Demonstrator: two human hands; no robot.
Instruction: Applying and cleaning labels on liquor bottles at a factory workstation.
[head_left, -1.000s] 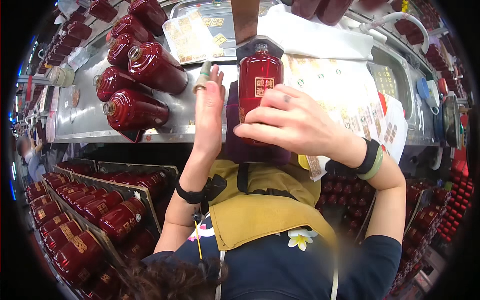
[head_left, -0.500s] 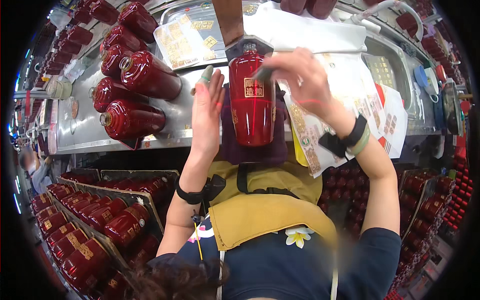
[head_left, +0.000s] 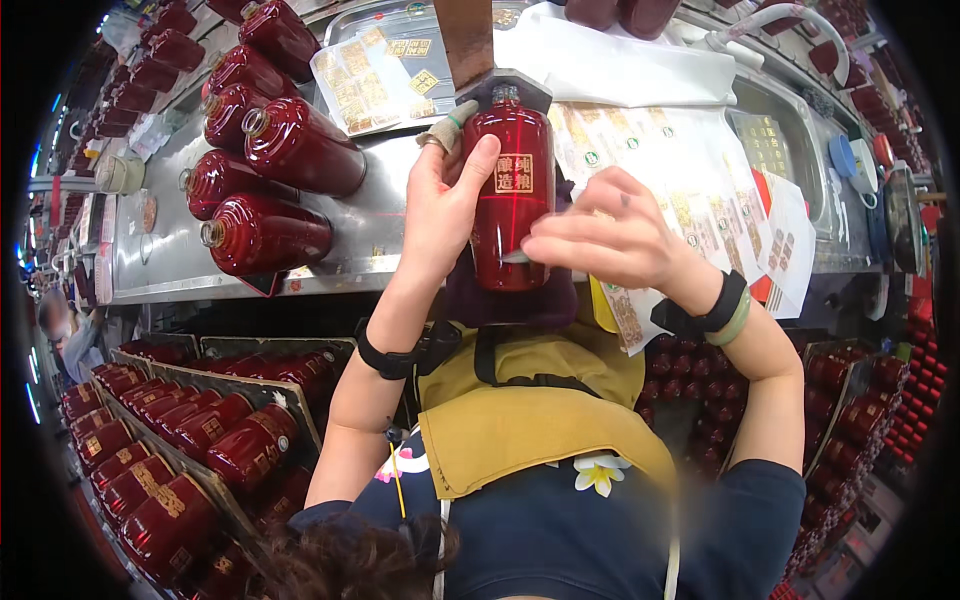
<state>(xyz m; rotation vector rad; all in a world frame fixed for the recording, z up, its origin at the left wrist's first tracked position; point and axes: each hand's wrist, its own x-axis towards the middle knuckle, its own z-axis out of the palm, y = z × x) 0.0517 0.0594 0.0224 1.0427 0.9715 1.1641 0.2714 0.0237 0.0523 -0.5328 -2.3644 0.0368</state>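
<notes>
A dark red glass bottle with a square gold label on its front lies in front of me, its neck pointing away. My left hand grips its left side, thumb across the front by the label; a fabric cover wraps one fingertip. Over the lower right of the bottle, my right hand has its fingers drawn together. Something small and greyish shows at its fingertips, too little to name. A dark purple cloth lies under the bottle's near end.
Several red bottles lie on the metal table at left. Gold label sheets lie beyond them, and more label sheets at right, near a white cloth. Crates of bottles stand below the table edge. A metal post rises behind the bottle.
My left hand has moved in from beside the bottle and taken hold of it. The right hand has come down from the label to the bottle's lower right. The bottle has shifted slightly right.
</notes>
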